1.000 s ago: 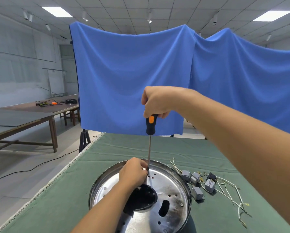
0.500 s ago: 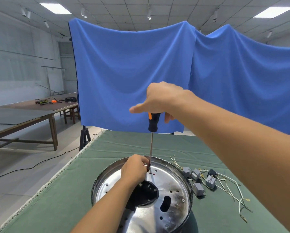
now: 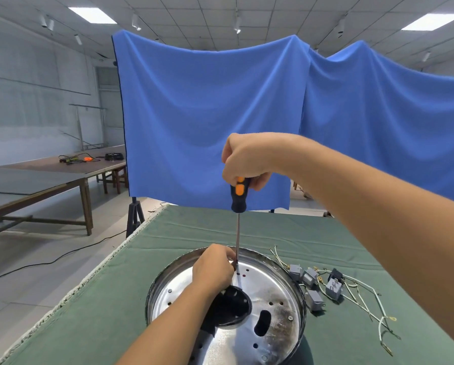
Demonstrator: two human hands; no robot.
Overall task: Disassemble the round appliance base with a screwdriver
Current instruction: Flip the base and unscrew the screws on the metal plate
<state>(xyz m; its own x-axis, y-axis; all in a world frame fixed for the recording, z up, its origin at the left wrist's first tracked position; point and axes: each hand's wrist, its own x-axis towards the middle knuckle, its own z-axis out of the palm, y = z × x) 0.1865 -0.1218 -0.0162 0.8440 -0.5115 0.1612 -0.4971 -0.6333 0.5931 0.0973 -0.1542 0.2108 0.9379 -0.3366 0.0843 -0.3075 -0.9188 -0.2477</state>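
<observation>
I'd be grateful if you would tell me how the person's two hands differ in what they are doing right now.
The right hand is raised high, closed around the top of the screwdriver handle; the left hand is low, inside the round appliance base. The right hand grips from above, while the left hand's fingers pinch near the shaft's tip. Both are on the same upright screwdriver.

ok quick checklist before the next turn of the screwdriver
1. Right hand gripping the screwdriver handle: ok.
2. Shaft roughly upright: ok.
3. Left hand steadying the shaft low down, inside the base: ok.
4. Tip seated in a screw: cannot tell, fingers hide it.
5. Base flat on the green cloth: ok.
6. Wires and grey parts lying apart from the base, right of it: ok.
</observation>
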